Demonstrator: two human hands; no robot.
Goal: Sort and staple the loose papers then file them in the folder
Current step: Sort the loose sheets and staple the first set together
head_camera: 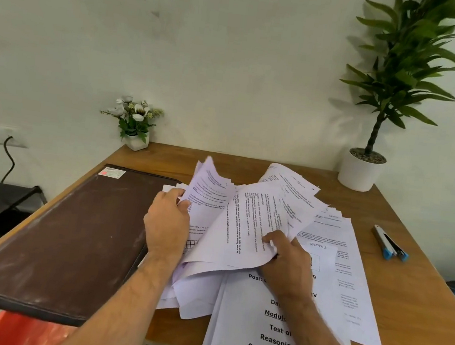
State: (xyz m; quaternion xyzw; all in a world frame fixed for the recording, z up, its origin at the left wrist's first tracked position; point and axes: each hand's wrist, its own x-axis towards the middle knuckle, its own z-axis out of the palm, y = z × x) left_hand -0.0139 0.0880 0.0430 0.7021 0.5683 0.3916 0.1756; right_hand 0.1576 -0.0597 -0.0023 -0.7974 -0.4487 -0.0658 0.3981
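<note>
Head view: I note the left hand (168,223) gripping a lifted sheaf of loose papers (231,229) mid-table (421,279); the right hand (287,261) pinches one sheet. Closed brown folder (66,236) lies left, stapler (389,243) right.

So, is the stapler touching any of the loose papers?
Apart. The head view shows the stapler lying alone on bare table, with a clear strip of wood between it and the nearest loose papers.
</note>
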